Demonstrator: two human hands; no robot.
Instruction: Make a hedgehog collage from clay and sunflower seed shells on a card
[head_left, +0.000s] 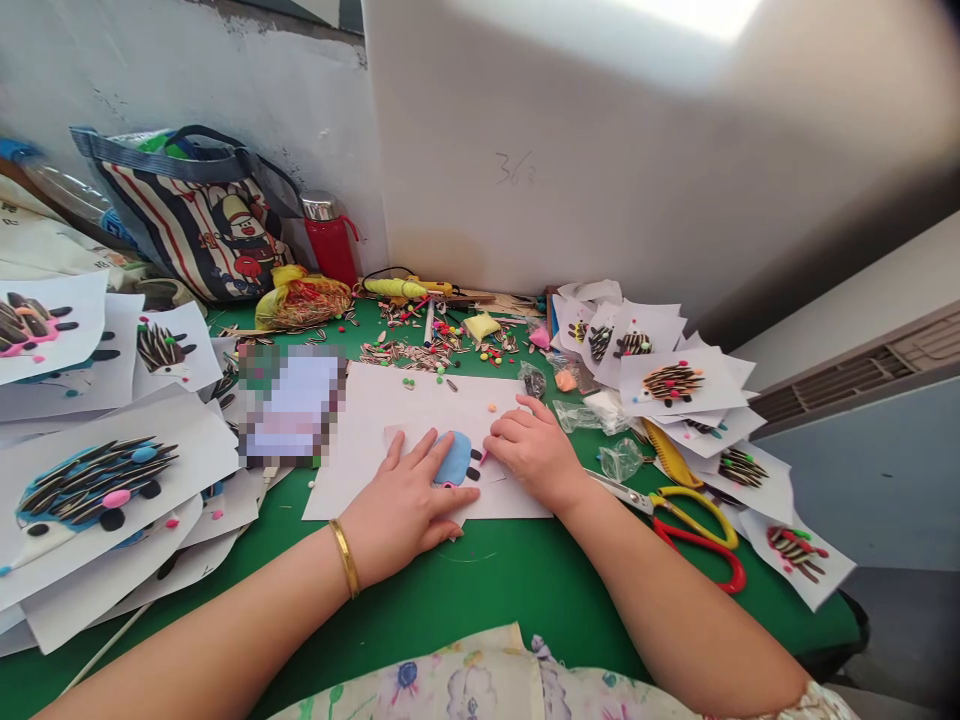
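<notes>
So, left hand [403,492] touches the blue shape [455,460]; right hand [538,456] is just beside.

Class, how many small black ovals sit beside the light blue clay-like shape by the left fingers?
2: the upper black oval right of the blue shape, the lower black oval just below it. The left hand may hide others.

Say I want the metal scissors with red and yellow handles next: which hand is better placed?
Probably the right hand: the scissors lie close on its outer side, on the green table. The left hand rests spread over the white paper, farther off, and would likely have to reach across.
</notes>
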